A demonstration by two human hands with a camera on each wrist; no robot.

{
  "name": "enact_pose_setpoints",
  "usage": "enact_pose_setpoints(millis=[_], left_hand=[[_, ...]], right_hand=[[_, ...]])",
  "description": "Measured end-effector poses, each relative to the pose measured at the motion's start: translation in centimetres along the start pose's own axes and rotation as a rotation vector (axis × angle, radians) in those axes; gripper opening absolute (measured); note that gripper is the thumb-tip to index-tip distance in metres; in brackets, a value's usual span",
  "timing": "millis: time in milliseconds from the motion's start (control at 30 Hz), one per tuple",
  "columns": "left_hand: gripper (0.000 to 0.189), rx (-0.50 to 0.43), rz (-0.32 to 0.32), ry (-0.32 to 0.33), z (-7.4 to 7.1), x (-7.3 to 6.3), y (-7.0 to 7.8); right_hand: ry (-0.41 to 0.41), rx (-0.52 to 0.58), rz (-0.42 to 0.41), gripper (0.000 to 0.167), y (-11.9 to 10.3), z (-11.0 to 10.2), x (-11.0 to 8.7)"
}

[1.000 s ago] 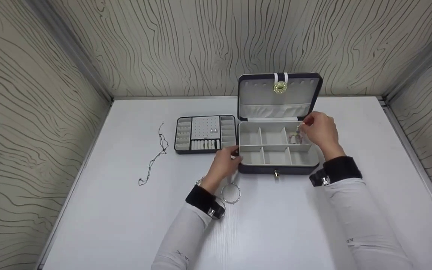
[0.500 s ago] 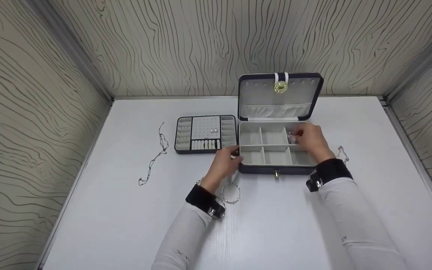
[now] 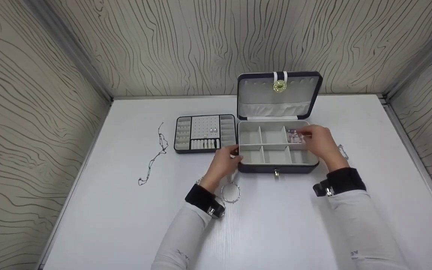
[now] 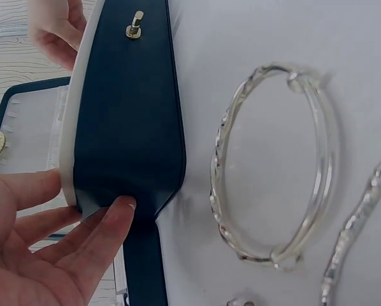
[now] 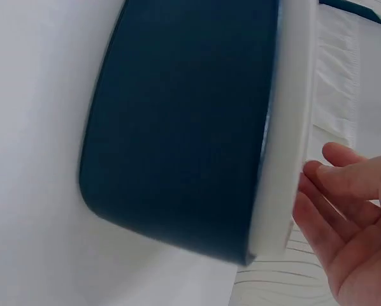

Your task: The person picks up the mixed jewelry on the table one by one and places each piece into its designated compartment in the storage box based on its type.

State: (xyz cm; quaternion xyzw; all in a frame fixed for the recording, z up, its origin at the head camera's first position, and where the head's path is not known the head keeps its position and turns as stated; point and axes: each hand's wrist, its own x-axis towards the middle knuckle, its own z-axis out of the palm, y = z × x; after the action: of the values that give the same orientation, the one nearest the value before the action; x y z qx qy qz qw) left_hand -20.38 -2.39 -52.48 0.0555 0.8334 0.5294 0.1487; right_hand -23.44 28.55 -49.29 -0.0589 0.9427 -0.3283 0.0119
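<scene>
A dark blue jewelry box (image 3: 259,168) stands with its lid (image 3: 276,93) raised. In its back right compartment lies a pink and purple beaded bracelet (image 3: 294,137). My right hand (image 3: 321,142) reaches over the box's right side, fingertips at the beads in the head view. In the right wrist view its fingers (image 5: 343,178) appear loosely bent beyond the box's pale rim, with no bracelet visible between them. My left hand (image 3: 221,164) rests against the box's front left corner. Its fairly straight fingers (image 4: 104,236) touch the corner in the left wrist view.
Left of the box is a jewelry tray (image 3: 205,127) with earrings and rings. A long chain necklace (image 3: 151,163) lies farther left. A silver bangle (image 3: 231,202) sits near my left wrist, which partly hides other bangles. Another bracelet (image 3: 342,150) lies beside my right wrist.
My right hand let go of the beaded bracelet in the back right compartment and drew back slightly to the right, uncovering it. My left hand stayed at the corner.
</scene>
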Motion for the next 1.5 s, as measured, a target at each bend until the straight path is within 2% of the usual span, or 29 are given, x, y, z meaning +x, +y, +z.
enact_pose_setpoints(millis=[100,167,267,400,600,733,800,967,1100,1200,1300,1400,1500], left_hand=[[0.054,-0.014,-0.005,-0.002,0.0,-0.1,-0.1],[0.054,-0.026,-0.021,-0.006,0.1,-0.1,-0.2],[0.055,-0.041,-0.039,-0.009,0.0,-0.3,-0.2],[0.055,-0.057,-0.029,-0.005,0.0,-0.3,-0.1],[0.056,-0.074,-0.041,-0.013,-0.1,-0.3,0.1],[0.055,-0.042,-0.039,-0.017,-0.2,-0.2,0.0],[0.053,0.015,-0.015,-0.024,-0.2,-0.2,0.1],[0.05,0.158,0.05,-0.036,-0.3,0.0,0.1],[0.053,0.173,0.042,-0.06,-0.5,-0.3,-0.2],[0.053,0.279,0.047,-0.042,-0.6,-1.1,-0.4],[0.05,0.471,0.058,-0.033,-0.5,-2.7,-0.5],[0.048,0.699,0.072,-0.08,0.2,-4.8,-0.4],[0.046,0.906,0.131,-0.14,1.1,-6.6,-0.8]], right_hand=[[0.074,0.026,0.017,0.033,0.4,-0.1,-1.5],[0.087,0.029,0.052,0.039,0.7,-0.1,-2.6],[0.052,0.032,0.111,0.049,1.4,-0.1,-3.9],[-0.037,0.082,0.175,0.058,2.4,0.0,-5.1],[-0.109,0.307,0.271,0.059,3.5,0.5,-5.9],[-0.117,0.43,0.325,0.059,4.1,0.9,-6.2],[-0.115,0.477,0.344,0.06,4.3,1.1,-6.4],[-0.099,0.524,0.353,0.059,4.3,1.4,-6.7],[-0.094,0.528,0.353,0.058,4.4,1.7,-6.8],[-0.091,0.529,0.355,0.058,4.3,1.8,-6.8],[-0.091,0.529,0.36,0.057,4.4,1.9,-6.8],[-0.095,0.535,0.362,0.057,4.4,1.9,-6.8],[-0.095,0.545,0.368,0.056,4.3,1.8,-6.8]])
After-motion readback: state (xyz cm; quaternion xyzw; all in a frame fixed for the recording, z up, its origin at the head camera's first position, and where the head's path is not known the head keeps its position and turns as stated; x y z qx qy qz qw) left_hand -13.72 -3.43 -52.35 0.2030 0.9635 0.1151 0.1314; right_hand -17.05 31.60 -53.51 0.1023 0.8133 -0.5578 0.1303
